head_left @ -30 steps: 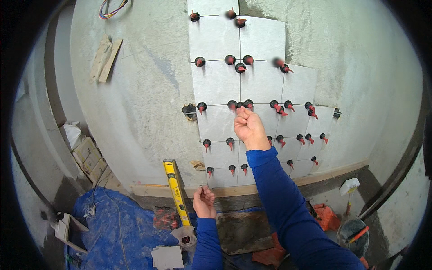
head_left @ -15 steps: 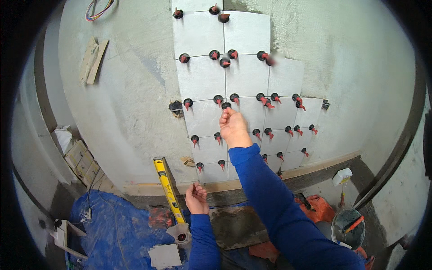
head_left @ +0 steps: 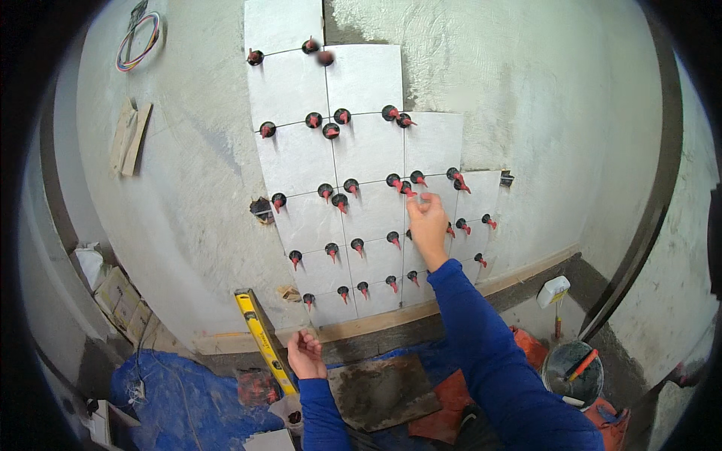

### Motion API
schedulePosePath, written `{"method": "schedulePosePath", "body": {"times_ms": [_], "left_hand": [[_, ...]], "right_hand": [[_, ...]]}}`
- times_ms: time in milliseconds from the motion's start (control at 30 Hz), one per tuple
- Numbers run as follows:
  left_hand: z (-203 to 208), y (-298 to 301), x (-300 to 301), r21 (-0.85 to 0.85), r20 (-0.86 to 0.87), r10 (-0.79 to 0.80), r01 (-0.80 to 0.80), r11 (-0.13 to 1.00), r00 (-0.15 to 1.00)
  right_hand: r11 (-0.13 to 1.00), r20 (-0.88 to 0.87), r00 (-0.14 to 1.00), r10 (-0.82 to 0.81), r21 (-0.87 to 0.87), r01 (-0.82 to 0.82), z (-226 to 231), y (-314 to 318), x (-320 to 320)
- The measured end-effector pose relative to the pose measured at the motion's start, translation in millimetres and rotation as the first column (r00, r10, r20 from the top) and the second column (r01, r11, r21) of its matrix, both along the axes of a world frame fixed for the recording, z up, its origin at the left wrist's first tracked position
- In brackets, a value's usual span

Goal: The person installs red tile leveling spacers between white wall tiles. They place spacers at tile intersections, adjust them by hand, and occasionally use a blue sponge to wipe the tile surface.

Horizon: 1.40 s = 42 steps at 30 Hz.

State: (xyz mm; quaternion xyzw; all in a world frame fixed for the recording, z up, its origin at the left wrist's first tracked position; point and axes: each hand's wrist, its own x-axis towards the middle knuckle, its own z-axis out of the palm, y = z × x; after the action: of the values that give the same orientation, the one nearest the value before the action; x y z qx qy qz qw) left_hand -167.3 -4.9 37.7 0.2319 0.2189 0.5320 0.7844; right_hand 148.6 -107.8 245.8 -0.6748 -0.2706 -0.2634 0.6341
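On the wall, pale grey tiles (head_left: 368, 146) carry several black round tile levelling knobs with red handles. My right hand (head_left: 429, 224) reaches up to one tile levelling knob (head_left: 406, 188) at a joint, its bent fingertips closed at the red handle. Part of another knob is hidden behind this hand. Low in front of the wall, my left hand (head_left: 306, 355) hangs with loosely curled, slightly parted fingers and nothing visible in it. A yellow spirit level (head_left: 263, 338) leans on the wall just left of that hand.
A bucket (head_left: 573, 374) with an orange-handled tool stands at the lower right. Blue sheeting (head_left: 169, 406) covers the floor at left, with boxes (head_left: 124, 301) beyond it. Coiled wires (head_left: 154, 34) hang at upper left. A wooden batten (head_left: 376, 314) runs below the tiles.
My right hand has left one knob and moved right to another along the same tile row. The view has shifted right. My left hand stays low, near the spirit level.
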Motion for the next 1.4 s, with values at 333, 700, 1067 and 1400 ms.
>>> {"method": "schedulePosePath", "body": {"times_ms": [333, 700, 1067, 1400], "left_hand": [[-3.0, -2.6, 5.3, 0.019, -0.05, 0.002, -0.001, 1.0, 0.999], [-5.1, 2.2, 1.2, 0.03, -0.056, -0.002, 0.003, 1.0, 0.998], [-9.5, 3.0, 0.9, 0.012, -0.035, -0.037, 0.038, 0.999, 0.999], [-8.2, 3.3, -2.0, -0.005, -0.082, -0.008, 0.007, 1.0, 0.997]], "right_hand": [[0.998, -0.006, 0.998, -0.067, -0.015, 0.067, 13.9, 24.5, -9.3], [0.624, -0.507, 0.388, 0.77, 0.725, -0.291, 42.5, 40.1, -6.6], [0.316, -0.285, 0.184, 0.941, 0.933, -0.174, 46.6, 45.9, 13.1], [0.637, -0.445, 0.537, 0.717, 0.73, -0.245, 49.8, 44.5, -5.0]]}}
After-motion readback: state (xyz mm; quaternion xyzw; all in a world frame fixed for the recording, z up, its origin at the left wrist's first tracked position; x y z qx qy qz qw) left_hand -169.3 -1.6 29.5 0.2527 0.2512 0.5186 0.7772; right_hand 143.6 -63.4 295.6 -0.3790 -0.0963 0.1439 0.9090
